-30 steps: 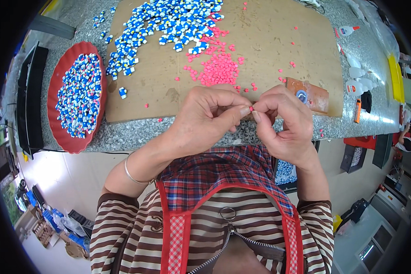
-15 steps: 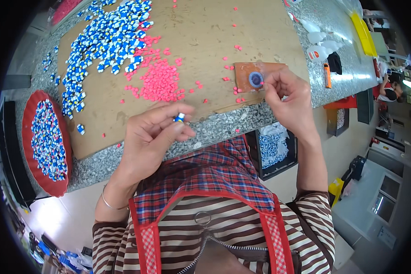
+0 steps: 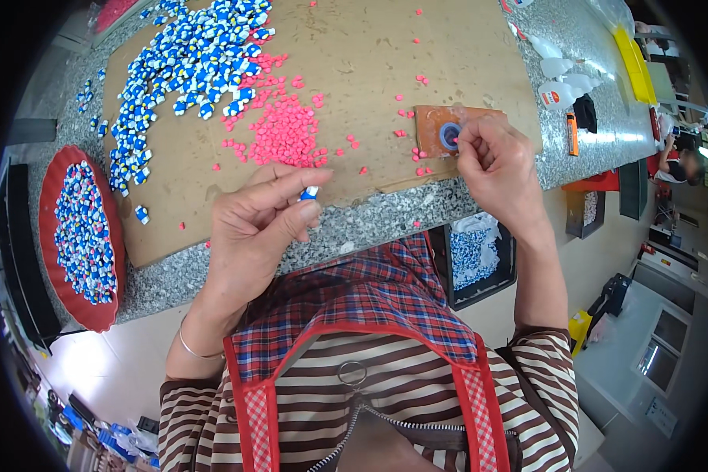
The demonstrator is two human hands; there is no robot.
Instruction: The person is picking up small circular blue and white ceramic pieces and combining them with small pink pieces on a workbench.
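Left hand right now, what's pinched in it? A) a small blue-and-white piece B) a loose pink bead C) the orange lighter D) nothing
A: the left hand pinches a small blue-and-white piece between thumb and fingers, above the table edge; the right hand is over at the brown block.

Blue-white piece (image 3: 309,192) in left hand (image 3: 253,228)

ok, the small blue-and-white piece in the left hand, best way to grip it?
Pinch the blue-and-white piece across its narrow sides, thumb against forefinger, as the left hand does now. It is tiny and blocky, so a fingertip pinch coming from its lower left probably leaves its far end free.
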